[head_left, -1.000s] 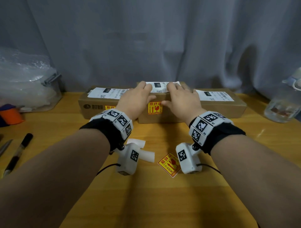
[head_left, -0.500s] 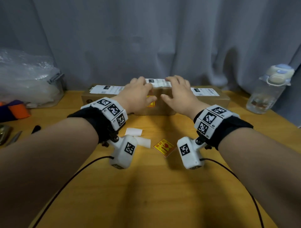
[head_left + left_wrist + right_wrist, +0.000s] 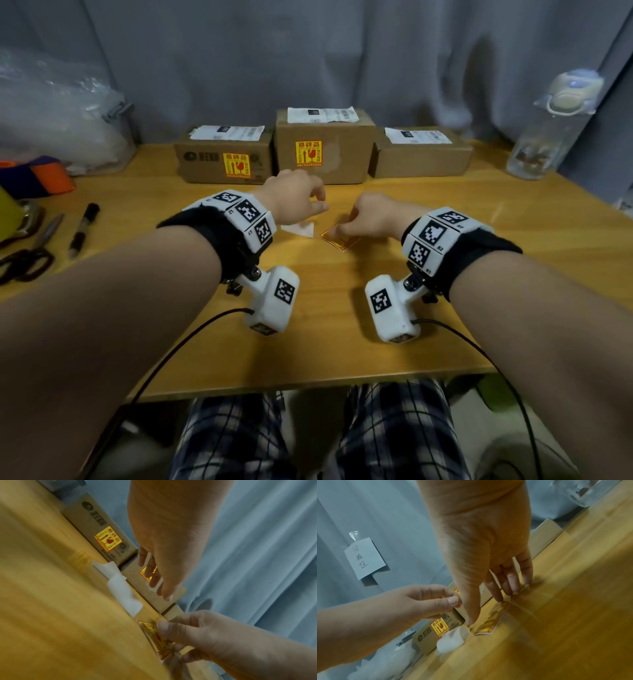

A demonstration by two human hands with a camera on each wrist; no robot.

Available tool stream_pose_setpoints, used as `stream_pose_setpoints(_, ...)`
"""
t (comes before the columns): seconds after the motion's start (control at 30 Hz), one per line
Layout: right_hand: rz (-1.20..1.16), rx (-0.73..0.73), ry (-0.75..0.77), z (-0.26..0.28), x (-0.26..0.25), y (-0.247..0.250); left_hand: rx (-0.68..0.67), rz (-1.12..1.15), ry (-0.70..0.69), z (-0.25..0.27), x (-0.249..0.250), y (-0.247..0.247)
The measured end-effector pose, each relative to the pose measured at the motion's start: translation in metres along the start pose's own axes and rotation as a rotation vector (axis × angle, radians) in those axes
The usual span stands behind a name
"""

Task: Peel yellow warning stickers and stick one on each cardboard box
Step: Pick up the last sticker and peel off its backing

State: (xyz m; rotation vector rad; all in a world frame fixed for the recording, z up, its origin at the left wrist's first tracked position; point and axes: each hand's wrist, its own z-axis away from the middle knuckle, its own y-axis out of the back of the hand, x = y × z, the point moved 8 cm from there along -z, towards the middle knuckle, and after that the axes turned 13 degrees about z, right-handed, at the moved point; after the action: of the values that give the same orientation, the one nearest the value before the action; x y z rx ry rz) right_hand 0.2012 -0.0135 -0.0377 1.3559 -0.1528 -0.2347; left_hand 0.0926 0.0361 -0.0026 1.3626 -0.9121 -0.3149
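Three cardboard boxes stand in a row at the back of the table. The left box and the taller middle box each carry a yellow warning sticker on the front. The right box shows a bare front. One loose yellow sticker lies in front of them. My right hand pinches it, thumb on one corner and fingertips at its far edge. My left hand hovers just left of it, loosely curled and holding nothing.
White backing papers lie beside the sticker. A clear bin of plastic wrap, tape rolls, a marker and scissors are at the left. A water bottle stands at the right. The table's front edge is near my legs.
Both hands have left the middle box and come back toward me. The right hand has dropped onto the loose sticker on the table.
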Motion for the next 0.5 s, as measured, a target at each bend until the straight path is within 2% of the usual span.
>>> stream_pose_setpoints(0.33, -0.115, -0.069, -0.086, 0.003, -0.001, 0.0, 0.07, 0.171, 0.042, 0.009, -0.01, 0.001)
stream_pose_setpoints(0.5, -0.682, 0.102, 0.003, -0.005, 0.007, 0.01, 0.111, 0.375, 0.053, 0.008, -0.015, 0.005)
